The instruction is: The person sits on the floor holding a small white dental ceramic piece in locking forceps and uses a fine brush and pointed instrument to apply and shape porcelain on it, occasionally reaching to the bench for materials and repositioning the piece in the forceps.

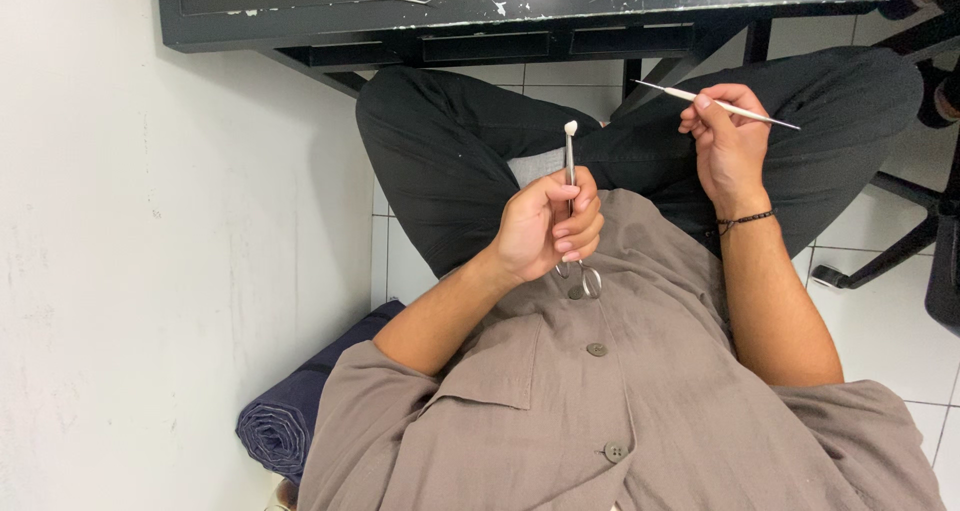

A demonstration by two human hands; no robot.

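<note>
While the dark bench (300,16) stands well ahead of the knees, both tools hang over the lap and tiled floor (880,311), so a loosened grip would drop them; the left hand (545,226) is closed around locking forceps (571,196) clamping a small white piece (571,127), perhaps a tooth model, which could pop free; the right hand (725,136) pinches a thin carving instrument (715,103), apart from it.
</note>
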